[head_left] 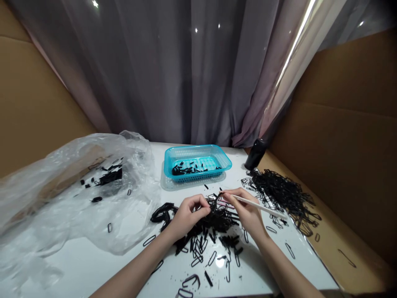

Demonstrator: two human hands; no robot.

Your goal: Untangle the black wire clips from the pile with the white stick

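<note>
My left hand (190,213) is closed in a pinch at the near side of a tangle of thin black strands (214,203). In my right hand (247,210) is a slim white stick-like tool (260,205), slanting down to the right; its working end is too small to make out. The fingertips of both hands almost meet over a heap of black pieces (220,221), with part of the strands between them. Scattered around the heap are thin black loops (211,258) and short black strips (208,278). A small pink item lies partly hidden behind my right fingers.
Behind the hands stands a blue plastic basket (197,177) with short black strips inside. A large pile of black loops (281,192) lies at the right, beside a dark cylinder (256,154). Clear plastic sheeting (130,231) spreads over the left. Cardboard walls (347,95) flank the white table.
</note>
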